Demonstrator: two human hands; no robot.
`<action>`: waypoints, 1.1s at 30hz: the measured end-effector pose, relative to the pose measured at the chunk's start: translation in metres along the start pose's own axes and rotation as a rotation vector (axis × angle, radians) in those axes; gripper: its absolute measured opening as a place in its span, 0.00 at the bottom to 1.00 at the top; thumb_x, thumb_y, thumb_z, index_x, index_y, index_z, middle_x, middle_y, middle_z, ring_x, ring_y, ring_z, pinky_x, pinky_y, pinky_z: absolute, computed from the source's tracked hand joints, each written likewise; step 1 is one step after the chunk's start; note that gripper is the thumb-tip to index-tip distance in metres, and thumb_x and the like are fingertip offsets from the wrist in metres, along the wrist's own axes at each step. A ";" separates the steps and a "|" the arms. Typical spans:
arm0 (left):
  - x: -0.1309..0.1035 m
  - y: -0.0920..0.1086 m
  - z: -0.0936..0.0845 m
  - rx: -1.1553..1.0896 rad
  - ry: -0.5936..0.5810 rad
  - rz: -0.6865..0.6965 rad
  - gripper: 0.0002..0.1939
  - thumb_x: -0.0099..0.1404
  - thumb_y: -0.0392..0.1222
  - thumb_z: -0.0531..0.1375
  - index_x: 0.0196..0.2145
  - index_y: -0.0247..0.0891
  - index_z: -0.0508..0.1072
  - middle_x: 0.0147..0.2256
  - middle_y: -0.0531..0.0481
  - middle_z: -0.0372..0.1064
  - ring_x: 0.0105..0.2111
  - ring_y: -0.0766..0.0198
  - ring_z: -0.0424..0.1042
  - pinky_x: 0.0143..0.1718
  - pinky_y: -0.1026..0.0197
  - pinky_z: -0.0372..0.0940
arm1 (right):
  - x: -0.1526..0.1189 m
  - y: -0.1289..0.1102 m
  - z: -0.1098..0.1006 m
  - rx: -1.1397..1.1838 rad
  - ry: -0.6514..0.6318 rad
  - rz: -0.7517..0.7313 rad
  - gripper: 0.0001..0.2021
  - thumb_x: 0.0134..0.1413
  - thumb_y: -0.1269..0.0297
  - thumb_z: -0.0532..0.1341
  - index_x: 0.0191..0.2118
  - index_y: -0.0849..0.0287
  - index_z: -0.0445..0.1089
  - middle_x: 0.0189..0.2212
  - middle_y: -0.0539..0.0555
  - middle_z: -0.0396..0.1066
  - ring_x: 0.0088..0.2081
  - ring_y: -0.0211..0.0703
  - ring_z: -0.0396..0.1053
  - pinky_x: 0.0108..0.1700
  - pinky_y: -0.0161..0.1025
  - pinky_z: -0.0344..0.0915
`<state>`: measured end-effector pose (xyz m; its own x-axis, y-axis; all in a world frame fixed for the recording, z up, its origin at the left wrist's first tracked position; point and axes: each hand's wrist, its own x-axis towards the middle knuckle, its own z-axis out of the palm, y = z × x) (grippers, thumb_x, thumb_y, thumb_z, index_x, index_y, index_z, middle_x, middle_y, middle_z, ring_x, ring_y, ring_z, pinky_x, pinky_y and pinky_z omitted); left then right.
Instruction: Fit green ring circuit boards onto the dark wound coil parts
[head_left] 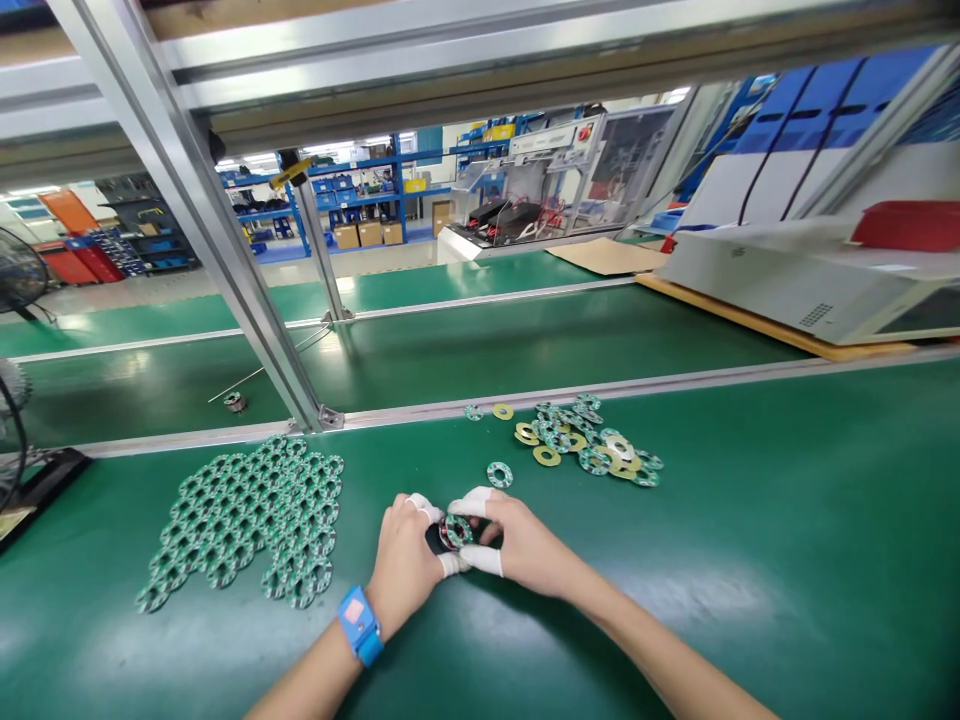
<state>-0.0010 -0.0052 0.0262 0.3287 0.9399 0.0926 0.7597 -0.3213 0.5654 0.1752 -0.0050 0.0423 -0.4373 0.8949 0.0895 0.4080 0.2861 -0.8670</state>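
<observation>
My left hand [411,545], with white finger cots and a blue wrist strap [360,625], is closed around a small dark round part [435,539]. A green ring-shaped circuit board [458,532] is at this part's right end, with reddish bits at its edge. My right hand [510,540], also in white finger cots, grips the board's rim between thumb and fingers. Whether the board is fully seated on the part cannot be made out. One loose ring board [499,475] lies flat just beyond my hands.
On the left, many assembled ring-topped pieces [247,510] stand in close rows. A loose pile of green ring boards and yellowish rings [585,440] lies to the right. An aluminium post [217,230] rises from the bench's back rail. A grey metal case [787,275] stands at back right.
</observation>
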 end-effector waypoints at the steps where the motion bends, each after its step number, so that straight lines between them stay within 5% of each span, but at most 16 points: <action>1: 0.000 -0.001 0.001 0.004 0.001 0.006 0.15 0.52 0.50 0.65 0.32 0.36 0.73 0.35 0.46 0.67 0.37 0.55 0.62 0.37 0.57 0.57 | 0.000 -0.001 0.002 -0.068 0.002 -0.035 0.13 0.44 0.67 0.63 0.39 0.58 0.73 0.34 0.53 0.67 0.34 0.44 0.66 0.33 0.35 0.65; 7: -0.001 -0.001 0.001 0.006 0.009 0.012 0.14 0.54 0.51 0.64 0.30 0.36 0.72 0.36 0.46 0.68 0.37 0.55 0.62 0.37 0.57 0.57 | -0.004 -0.005 0.003 -0.419 0.016 -0.047 0.17 0.50 0.70 0.64 0.47 0.55 0.69 0.45 0.56 0.67 0.43 0.50 0.66 0.44 0.43 0.64; 15: 0.000 0.000 0.002 0.028 0.032 0.028 0.14 0.54 0.51 0.64 0.29 0.37 0.72 0.33 0.48 0.68 0.36 0.56 0.62 0.35 0.58 0.56 | -0.005 -0.009 0.005 -0.636 -0.029 -0.055 0.12 0.55 0.70 0.61 0.46 0.59 0.69 0.38 0.57 0.70 0.40 0.51 0.66 0.39 0.41 0.65; 24: 0.000 -0.001 0.002 0.035 0.038 0.021 0.12 0.54 0.49 0.63 0.29 0.37 0.72 0.33 0.48 0.68 0.36 0.57 0.62 0.35 0.58 0.55 | -0.005 -0.010 0.008 -0.679 -0.039 -0.015 0.07 0.56 0.68 0.58 0.40 0.60 0.71 0.34 0.57 0.70 0.37 0.52 0.67 0.36 0.42 0.65; 29: 0.001 -0.001 0.004 0.057 0.034 0.028 0.10 0.54 0.46 0.63 0.29 0.37 0.72 0.33 0.48 0.68 0.36 0.56 0.62 0.35 0.57 0.56 | -0.002 -0.010 0.009 -0.453 0.042 -0.063 0.16 0.50 0.69 0.61 0.47 0.58 0.67 0.44 0.57 0.69 0.44 0.50 0.66 0.44 0.41 0.63; 33: 0.001 0.002 0.001 0.080 0.029 0.011 0.09 0.54 0.45 0.62 0.30 0.36 0.72 0.33 0.47 0.68 0.36 0.55 0.63 0.37 0.55 0.58 | 0.005 -0.015 0.007 -0.433 -0.011 -0.044 0.12 0.46 0.71 0.61 0.41 0.58 0.71 0.38 0.54 0.70 0.38 0.48 0.68 0.38 0.38 0.64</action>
<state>0.0014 -0.0055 0.0271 0.3220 0.9387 0.1231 0.7987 -0.3392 0.4970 0.1615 -0.0070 0.0521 -0.4692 0.8756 0.1146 0.6860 0.4432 -0.5771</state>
